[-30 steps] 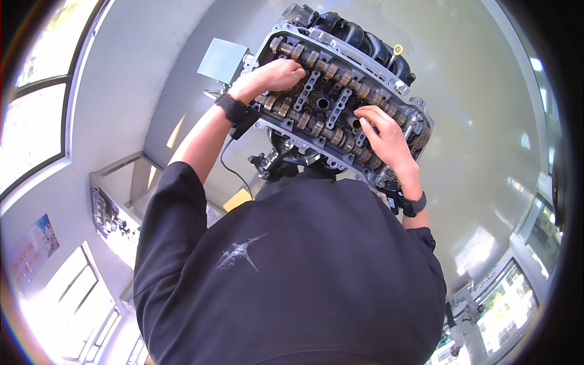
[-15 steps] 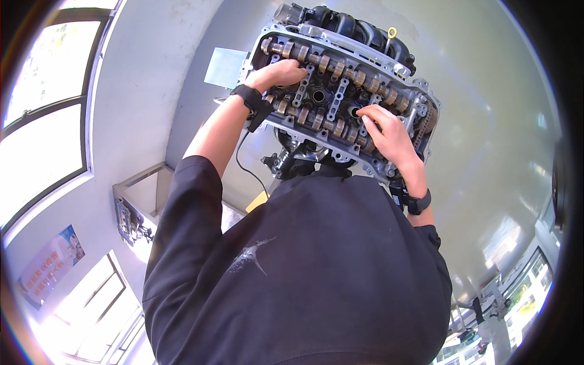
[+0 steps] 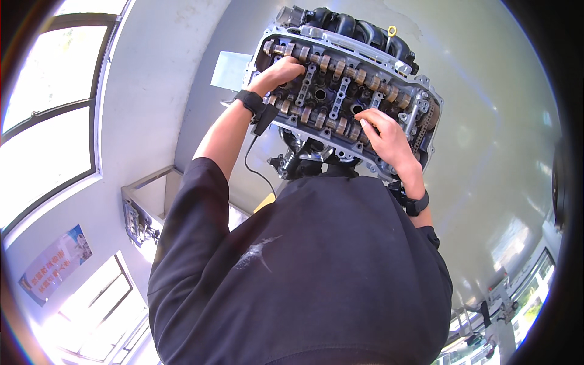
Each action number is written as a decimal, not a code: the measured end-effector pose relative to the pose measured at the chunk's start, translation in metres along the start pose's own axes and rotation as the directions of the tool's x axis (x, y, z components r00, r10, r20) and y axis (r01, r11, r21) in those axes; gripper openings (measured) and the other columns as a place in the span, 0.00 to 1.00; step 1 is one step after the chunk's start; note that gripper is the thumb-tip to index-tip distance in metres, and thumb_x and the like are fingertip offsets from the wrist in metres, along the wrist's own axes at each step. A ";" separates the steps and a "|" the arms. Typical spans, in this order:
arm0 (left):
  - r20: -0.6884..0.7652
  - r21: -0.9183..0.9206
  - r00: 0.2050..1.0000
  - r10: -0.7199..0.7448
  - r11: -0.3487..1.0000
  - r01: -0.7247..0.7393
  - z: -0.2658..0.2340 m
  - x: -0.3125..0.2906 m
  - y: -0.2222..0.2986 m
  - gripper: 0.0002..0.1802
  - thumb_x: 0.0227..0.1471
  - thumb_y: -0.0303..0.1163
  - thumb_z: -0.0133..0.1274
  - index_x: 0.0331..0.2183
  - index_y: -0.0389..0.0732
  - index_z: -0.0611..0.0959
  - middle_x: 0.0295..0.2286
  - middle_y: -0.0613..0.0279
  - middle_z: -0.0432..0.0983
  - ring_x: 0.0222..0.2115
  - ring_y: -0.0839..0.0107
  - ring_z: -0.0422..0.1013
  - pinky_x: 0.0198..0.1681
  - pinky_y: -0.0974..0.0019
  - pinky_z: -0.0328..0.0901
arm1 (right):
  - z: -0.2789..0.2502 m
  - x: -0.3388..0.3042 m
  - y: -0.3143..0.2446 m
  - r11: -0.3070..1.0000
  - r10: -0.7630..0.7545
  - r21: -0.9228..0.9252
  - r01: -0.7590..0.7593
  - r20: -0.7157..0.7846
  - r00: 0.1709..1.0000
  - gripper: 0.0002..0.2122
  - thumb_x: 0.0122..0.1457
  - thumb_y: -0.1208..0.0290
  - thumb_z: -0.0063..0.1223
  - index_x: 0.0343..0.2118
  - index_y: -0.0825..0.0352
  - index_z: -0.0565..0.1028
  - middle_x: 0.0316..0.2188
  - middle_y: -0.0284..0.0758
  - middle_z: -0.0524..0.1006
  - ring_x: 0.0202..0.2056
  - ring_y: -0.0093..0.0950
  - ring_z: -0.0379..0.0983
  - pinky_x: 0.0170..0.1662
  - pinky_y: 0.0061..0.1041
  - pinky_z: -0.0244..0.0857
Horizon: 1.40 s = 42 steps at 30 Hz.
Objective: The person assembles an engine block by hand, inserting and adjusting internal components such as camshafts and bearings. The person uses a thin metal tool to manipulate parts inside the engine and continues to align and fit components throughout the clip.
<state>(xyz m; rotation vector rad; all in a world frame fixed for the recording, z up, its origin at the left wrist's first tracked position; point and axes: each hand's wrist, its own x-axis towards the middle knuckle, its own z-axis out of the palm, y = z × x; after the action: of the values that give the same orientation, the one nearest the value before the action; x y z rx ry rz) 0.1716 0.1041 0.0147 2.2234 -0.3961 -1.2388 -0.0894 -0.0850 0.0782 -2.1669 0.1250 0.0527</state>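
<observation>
An engine's cylinder head [image 3: 291, 125] lies uncovered under both my hands, with two camshafts and metal bearing bars between them. My left hand [image 3: 281, 72] reaches over its left part, fingers curled down beside the far camshaft [image 3: 325, 63] and the leftmost bearing bar [image 3: 306, 85]. Whatever those fingers grip is hidden. On the right, my right hand [image 3: 389, 139] has its thumb and fingers drawn together just below a round hole [image 3: 357, 109], above the near camshaft [image 3: 320, 120]. Anything in that pinch is too small to make out.
A black intake manifold [image 3: 345, 25] runs along the engine's far side, beside a yellow ring handle [image 3: 392, 30]. A timing chain [image 3: 421, 135] sits at the right end. A black cable [image 3: 258, 169] hangs from my left wrist. A metal-framed stand [image 3: 155, 191] is at the left.
The whole view has shifted slightly. My right fingertips have drawn a little toward me from the round hole. My left hand stays at nearly the same spot on the engine.
</observation>
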 end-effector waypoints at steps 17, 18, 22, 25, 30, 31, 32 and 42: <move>-0.130 -0.465 0.958 0.256 0.838 -0.287 0.008 -0.009 -0.034 0.17 0.55 0.31 0.47 0.44 0.32 0.79 0.39 0.55 0.78 0.43 0.66 0.70 0.47 0.68 0.63 | 0.002 0.008 0.005 0.998 -0.050 -0.032 0.051 0.046 0.998 0.09 0.60 0.70 0.46 0.39 0.68 0.76 0.37 0.38 0.77 0.40 0.39 0.74 0.44 0.33 0.68; -0.128 -0.464 0.958 0.255 0.839 -0.285 0.009 -0.013 -0.030 0.17 0.55 0.31 0.47 0.44 0.32 0.79 0.39 0.55 0.78 0.43 0.66 0.70 0.47 0.68 0.63 | 0.001 0.009 0.003 0.996 -0.072 -0.040 0.074 0.049 0.996 0.09 0.61 0.70 0.46 0.39 0.68 0.76 0.37 0.39 0.77 0.41 0.39 0.74 0.44 0.33 0.68; -0.222 0.314 0.921 0.319 0.918 -0.243 0.009 -0.050 0.010 0.14 0.57 0.34 0.46 0.39 0.38 0.82 0.36 0.50 0.78 0.41 0.63 0.72 0.45 0.66 0.67 | -0.004 0.010 0.003 0.997 -0.066 -0.037 0.066 0.003 0.998 0.09 0.60 0.70 0.46 0.38 0.67 0.76 0.37 0.39 0.77 0.40 0.39 0.74 0.44 0.33 0.68; -0.141 0.808 0.651 0.746 0.467 -0.360 0.001 -0.066 0.007 0.10 0.48 0.28 0.51 0.35 0.39 0.82 0.32 0.60 0.77 0.39 0.60 0.70 0.44 0.58 0.66 | -0.007 0.011 0.002 0.995 -0.091 -0.042 0.090 -0.001 0.996 0.09 0.60 0.70 0.46 0.38 0.68 0.76 0.37 0.38 0.77 0.40 0.39 0.74 0.44 0.33 0.68; 0.047 0.879 0.599 0.799 0.251 -0.405 -0.023 -0.079 0.020 0.12 0.45 0.26 0.54 0.36 0.44 0.82 0.39 0.66 0.73 0.42 0.66 0.67 0.48 0.63 0.62 | -0.007 0.009 0.004 0.994 -0.104 -0.045 0.104 0.001 0.995 0.09 0.60 0.70 0.47 0.38 0.68 0.76 0.37 0.38 0.77 0.40 0.39 0.74 0.44 0.33 0.68; 0.035 0.914 0.636 0.771 0.232 -0.332 -0.028 -0.079 0.020 0.12 0.44 0.26 0.56 0.36 0.46 0.82 0.40 0.67 0.72 0.44 0.66 0.66 0.49 0.62 0.61 | -0.006 0.008 0.003 0.993 -0.112 -0.043 0.112 -0.005 0.994 0.09 0.60 0.70 0.47 0.38 0.68 0.76 0.37 0.38 0.77 0.40 0.39 0.74 0.44 0.33 0.68; 0.021 0.945 0.668 0.744 0.204 -0.256 -0.032 -0.082 0.025 0.13 0.43 0.27 0.57 0.36 0.47 0.82 0.42 0.67 0.70 0.45 0.65 0.65 0.50 0.60 0.60 | -0.006 0.008 0.002 0.992 -0.123 -0.040 0.122 -0.015 0.992 0.09 0.60 0.70 0.46 0.38 0.68 0.76 0.37 0.38 0.77 0.40 0.39 0.74 0.44 0.34 0.68; 0.194 0.945 0.666 0.720 0.045 -0.324 -0.034 -0.044 -0.005 0.15 0.44 0.31 0.59 0.38 0.53 0.82 0.62 0.66 0.51 0.62 0.58 0.47 0.64 0.46 0.43 | -0.011 0.008 0.007 0.995 -0.078 -0.061 0.078 0.002 0.997 0.09 0.62 0.70 0.45 0.39 0.68 0.75 0.38 0.38 0.77 0.41 0.38 0.74 0.44 0.32 0.68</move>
<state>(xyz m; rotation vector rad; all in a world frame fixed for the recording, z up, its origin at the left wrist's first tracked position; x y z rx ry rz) 0.1773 0.1414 0.0555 2.5644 -2.1132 0.0206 -0.0822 -0.0983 0.0779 -2.2306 0.0392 0.0113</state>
